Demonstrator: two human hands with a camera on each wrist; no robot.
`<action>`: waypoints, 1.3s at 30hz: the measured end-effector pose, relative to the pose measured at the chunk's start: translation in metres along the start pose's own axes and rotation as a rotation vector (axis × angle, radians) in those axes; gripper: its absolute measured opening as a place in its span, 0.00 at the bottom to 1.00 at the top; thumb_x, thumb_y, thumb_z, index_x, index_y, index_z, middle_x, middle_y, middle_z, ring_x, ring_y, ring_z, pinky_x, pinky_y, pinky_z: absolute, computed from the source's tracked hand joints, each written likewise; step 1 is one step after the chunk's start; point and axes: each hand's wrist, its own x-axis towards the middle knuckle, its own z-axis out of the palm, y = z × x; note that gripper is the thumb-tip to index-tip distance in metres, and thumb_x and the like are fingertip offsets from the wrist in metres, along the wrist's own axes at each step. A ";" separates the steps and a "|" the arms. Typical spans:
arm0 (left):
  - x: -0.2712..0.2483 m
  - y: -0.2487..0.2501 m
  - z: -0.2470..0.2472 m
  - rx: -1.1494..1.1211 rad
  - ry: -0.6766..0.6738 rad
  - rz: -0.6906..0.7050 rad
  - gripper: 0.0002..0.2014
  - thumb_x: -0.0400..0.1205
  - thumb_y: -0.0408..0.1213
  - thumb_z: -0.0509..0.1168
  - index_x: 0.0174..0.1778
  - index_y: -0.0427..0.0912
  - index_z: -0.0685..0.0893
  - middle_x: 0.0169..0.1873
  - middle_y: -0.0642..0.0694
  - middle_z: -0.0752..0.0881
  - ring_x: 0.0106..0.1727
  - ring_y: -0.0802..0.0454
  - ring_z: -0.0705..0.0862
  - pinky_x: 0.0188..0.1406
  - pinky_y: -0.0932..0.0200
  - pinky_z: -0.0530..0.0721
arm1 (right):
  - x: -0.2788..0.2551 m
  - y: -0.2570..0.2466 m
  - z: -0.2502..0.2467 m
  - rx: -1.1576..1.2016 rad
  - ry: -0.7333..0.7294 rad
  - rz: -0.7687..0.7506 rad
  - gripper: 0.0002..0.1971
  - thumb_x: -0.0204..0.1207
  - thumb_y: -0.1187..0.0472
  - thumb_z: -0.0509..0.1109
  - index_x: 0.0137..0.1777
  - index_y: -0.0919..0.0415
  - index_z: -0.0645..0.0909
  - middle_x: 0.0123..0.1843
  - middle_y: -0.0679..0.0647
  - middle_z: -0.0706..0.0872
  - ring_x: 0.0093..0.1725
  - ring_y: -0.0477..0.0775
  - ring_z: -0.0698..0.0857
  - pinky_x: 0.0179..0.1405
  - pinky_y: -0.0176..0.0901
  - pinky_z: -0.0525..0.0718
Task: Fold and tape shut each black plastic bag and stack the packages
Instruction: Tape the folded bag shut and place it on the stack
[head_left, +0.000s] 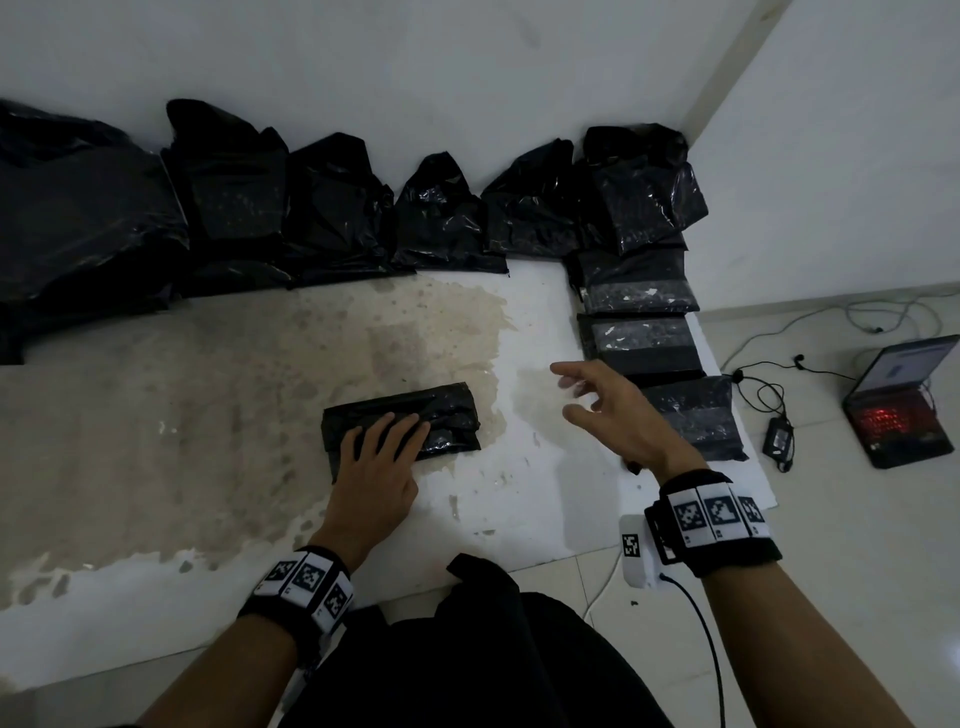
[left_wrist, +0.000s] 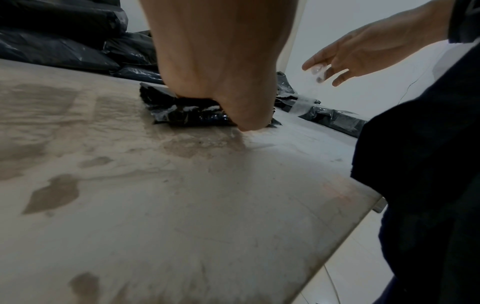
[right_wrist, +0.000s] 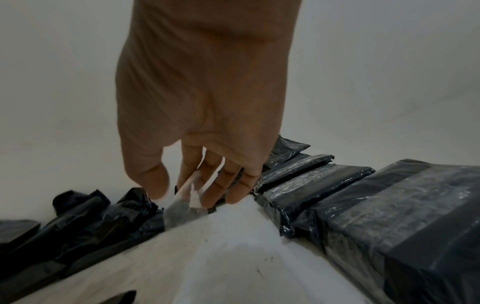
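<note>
A folded black plastic bag (head_left: 447, 415) lies flat on the stained white board (head_left: 208, 415). My left hand (head_left: 384, 452) presses down on its near left part with straight fingers; in the left wrist view the palm (left_wrist: 221, 72) covers most of the bag (left_wrist: 192, 117). My right hand (head_left: 608, 410) hovers to the right of the bag, above the board, fingers spread. A strip of clear tape (right_wrist: 182, 209) hangs from between its index and middle fingers, and the tape (left_wrist: 306, 98) also shows dangling in the left wrist view.
Several unfolded black bags (head_left: 332, 208) stand along the back wall. Taped packages (head_left: 644, 343) lie in a row down the board's right edge. On the floor to the right are a laptop (head_left: 898, 405), cables and a charger. A white device (head_left: 636, 551) sits under my right wrist.
</note>
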 end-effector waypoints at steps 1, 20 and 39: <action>0.000 0.000 0.001 0.003 0.004 0.000 0.30 0.78 0.40 0.53 0.79 0.41 0.77 0.75 0.42 0.77 0.76 0.37 0.74 0.71 0.30 0.72 | 0.001 -0.004 0.000 0.044 0.040 -0.009 0.20 0.81 0.67 0.73 0.70 0.51 0.83 0.59 0.48 0.86 0.57 0.45 0.83 0.53 0.27 0.79; 0.010 0.009 -0.007 -0.011 0.065 -0.041 0.25 0.72 0.36 0.76 0.67 0.45 0.86 0.62 0.39 0.84 0.66 0.34 0.81 0.64 0.29 0.78 | 0.030 -0.039 0.003 0.706 0.412 0.386 0.03 0.78 0.67 0.77 0.49 0.64 0.86 0.43 0.60 0.87 0.42 0.52 0.86 0.46 0.41 0.90; 0.027 0.012 -0.029 -0.362 -0.053 -0.224 0.22 0.84 0.52 0.58 0.70 0.48 0.84 0.63 0.49 0.83 0.67 0.44 0.77 0.67 0.40 0.77 | 0.060 -0.104 -0.009 0.399 0.402 0.036 0.12 0.77 0.57 0.77 0.36 0.56 0.78 0.41 0.51 0.83 0.41 0.45 0.77 0.48 0.41 0.77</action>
